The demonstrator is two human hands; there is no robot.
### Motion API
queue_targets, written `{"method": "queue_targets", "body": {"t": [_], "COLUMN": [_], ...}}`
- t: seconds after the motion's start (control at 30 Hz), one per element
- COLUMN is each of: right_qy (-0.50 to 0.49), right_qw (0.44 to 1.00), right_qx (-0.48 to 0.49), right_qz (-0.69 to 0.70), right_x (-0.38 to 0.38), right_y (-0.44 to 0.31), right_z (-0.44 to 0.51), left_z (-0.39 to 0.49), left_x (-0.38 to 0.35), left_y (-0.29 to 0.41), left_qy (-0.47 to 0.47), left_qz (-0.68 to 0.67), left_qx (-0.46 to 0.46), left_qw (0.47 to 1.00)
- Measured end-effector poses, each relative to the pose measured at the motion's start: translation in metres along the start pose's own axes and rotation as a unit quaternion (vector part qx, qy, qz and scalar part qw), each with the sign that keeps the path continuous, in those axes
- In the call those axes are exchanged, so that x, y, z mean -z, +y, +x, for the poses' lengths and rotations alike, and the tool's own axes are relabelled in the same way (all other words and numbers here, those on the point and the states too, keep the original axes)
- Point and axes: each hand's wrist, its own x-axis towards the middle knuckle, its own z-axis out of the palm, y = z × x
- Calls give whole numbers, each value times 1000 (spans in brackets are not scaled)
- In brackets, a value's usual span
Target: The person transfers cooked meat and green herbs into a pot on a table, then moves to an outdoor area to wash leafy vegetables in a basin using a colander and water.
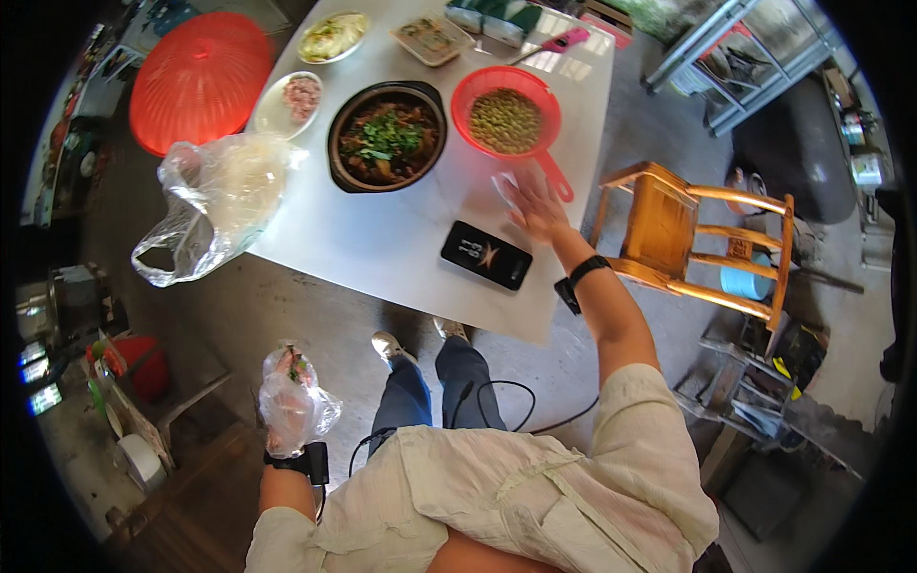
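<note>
My left hand hangs in front of the table, left of my legs, inside a clear plastic glove or bag. Green herb leaves show at its curled fingers. On the white table, my bare right hand reaches out flat, with a white tissue by its fingers. Just beyond it stands a red plastic strainer of green beans, its handle pointing towards me. A phone with its screen lit lies nearer me. A dark clay pot holds a stew topped with chopped herbs.
A plastic bag overhangs the table's left edge. Behind are a plate of pink minced meat, a dish of pale food, a plastic tray and a pink lighter. A wooden chair stands right; a red mesh food cover left.
</note>
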Motion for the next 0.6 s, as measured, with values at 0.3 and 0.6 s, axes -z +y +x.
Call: {"method": "queue_targets", "body": {"t": [0.3, 0.6], "right_qy": [98, 323], "right_qw": [970, 823], "right_qx": [-221, -398], "right_qz": [1, 244], "right_x": [-29, 50], "right_y": [57, 44], "right_z": [17, -73], "left_z": [-10, -43], "left_x": [-21, 17], "left_y": [-2, 32], "left_qy": [-36, 6], "left_qz": [-37, -132], "left_qx": [13, -65], "left_qw": [999, 989]}}
